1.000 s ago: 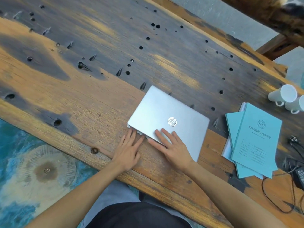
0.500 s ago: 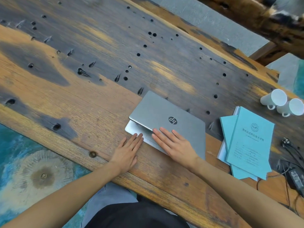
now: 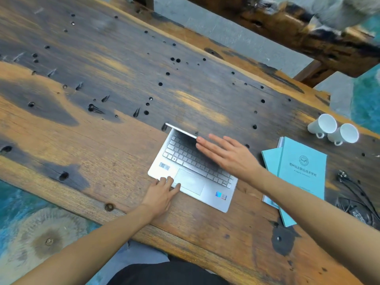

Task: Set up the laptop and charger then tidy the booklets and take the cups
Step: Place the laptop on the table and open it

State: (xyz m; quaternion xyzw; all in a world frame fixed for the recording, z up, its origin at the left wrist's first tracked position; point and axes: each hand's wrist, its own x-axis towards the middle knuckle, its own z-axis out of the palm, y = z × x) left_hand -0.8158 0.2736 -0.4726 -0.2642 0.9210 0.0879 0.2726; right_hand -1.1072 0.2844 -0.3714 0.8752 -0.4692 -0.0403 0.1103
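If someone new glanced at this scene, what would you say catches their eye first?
Probably the silver laptop at the near edge of the scarred wooden table, its lid raised by the right hand while the left hand steadies the base. To its right lie teal booklets, with two white cups tipped over beyond them.

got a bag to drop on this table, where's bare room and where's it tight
Bare wood lies left of the laptop and across the table's far side beyond its lid. The right end is crowded: booklets, two cups and the charger cable sit close together.
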